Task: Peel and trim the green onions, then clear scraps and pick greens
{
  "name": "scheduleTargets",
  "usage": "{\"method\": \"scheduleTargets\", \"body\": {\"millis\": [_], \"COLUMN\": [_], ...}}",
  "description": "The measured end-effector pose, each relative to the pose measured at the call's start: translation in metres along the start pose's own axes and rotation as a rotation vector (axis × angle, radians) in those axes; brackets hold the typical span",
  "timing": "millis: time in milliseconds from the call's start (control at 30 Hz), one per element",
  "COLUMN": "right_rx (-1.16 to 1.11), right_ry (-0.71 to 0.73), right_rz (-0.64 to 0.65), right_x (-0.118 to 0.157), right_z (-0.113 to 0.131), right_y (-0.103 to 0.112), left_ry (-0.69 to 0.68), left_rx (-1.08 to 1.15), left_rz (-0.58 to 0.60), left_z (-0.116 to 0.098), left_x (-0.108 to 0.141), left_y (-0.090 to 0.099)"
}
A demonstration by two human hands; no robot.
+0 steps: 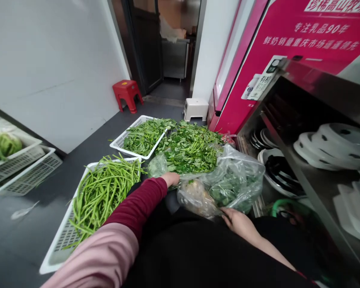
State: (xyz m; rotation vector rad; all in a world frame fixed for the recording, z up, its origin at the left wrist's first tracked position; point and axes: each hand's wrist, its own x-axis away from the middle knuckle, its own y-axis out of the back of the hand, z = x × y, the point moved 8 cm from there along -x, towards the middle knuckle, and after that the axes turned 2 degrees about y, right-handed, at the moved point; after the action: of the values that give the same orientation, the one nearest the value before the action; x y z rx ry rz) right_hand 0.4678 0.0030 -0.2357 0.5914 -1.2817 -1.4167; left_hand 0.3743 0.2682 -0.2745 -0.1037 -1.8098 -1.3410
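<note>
A heap of leafy greens [189,148] lies in front of me, partly on clear plastic. My left hand [171,179] is closed at the near edge of that heap, its fingers on the plastic bag there. To its right sits a clear plastic bag with pale brownish contents [196,196], too blurred to name. My right hand [234,219] pinches the lower right edge of this bag. Just beyond it, a larger clear bag [240,176] holds darker leafy greens. Beside my left arm, long green beans [108,188] fill a white basket [55,256].
A second white basket [115,142] with leafy greens stands behind the beans. Stacked baskets [33,168] are at far left. A red stool [127,94] and a white stool [195,109] stand near the doorway. A metal shelf [312,192] with dishes borders the right.
</note>
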Motion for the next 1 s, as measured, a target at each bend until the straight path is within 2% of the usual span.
{"method": "scheduleTargets", "body": {"millis": [100, 167, 267, 367, 433, 533, 667, 767, 833, 900, 1000], "right_rx": [0.068, 0.111, 0.149, 0.155, 0.177, 0.237, 0.277, 0.287, 0.295, 0.290, 0.197], "right_ry": [0.064, 0.107, 0.142, 0.154, 0.146, 0.137, 0.135, 0.141, 0.148, 0.160, 0.204], "right_rz": [-0.041, -0.062, -0.080, -0.068, -0.033, 0.052, 0.124, 0.143, 0.131, 0.107, 0.045], "right_x": [-0.012, -0.031, -0.080, -0.146, -0.194, -0.263, -0.328, -0.349, -0.354, -0.352, -0.333], "right_z": [0.020, 0.033, 0.045, 0.048, 0.049, 0.053, 0.063, 0.064, 0.058, 0.048, 0.036], "right_y": [0.025, 0.043, 0.064, 0.074, 0.072, 0.055, 0.020, 0.005, 0.014, 0.038, 0.092], "left_ry": [0.017, 0.019, -0.004, -0.091, -0.177, -0.310, -0.440, -0.442, -0.417, -0.376, -0.286], "left_rx": [0.023, 0.048, 0.082, 0.115, 0.137, 0.179, 0.216, 0.233, 0.259, 0.301, 0.402], "left_rz": [-0.054, -0.122, -0.229, -0.236, -0.200, -0.171, -0.143, -0.124, -0.162, -0.209, -0.244], "left_z": [-0.004, -0.009, -0.024, -0.048, -0.064, -0.081, -0.084, -0.075, -0.068, -0.061, -0.050], "left_x": [0.020, 0.029, 0.038, 0.039, 0.040, 0.043, 0.045, 0.038, 0.033, 0.028, 0.021], "left_y": [0.005, 0.012, 0.023, 0.028, 0.029, 0.031, 0.034, 0.037, 0.044, 0.051, 0.060]}}
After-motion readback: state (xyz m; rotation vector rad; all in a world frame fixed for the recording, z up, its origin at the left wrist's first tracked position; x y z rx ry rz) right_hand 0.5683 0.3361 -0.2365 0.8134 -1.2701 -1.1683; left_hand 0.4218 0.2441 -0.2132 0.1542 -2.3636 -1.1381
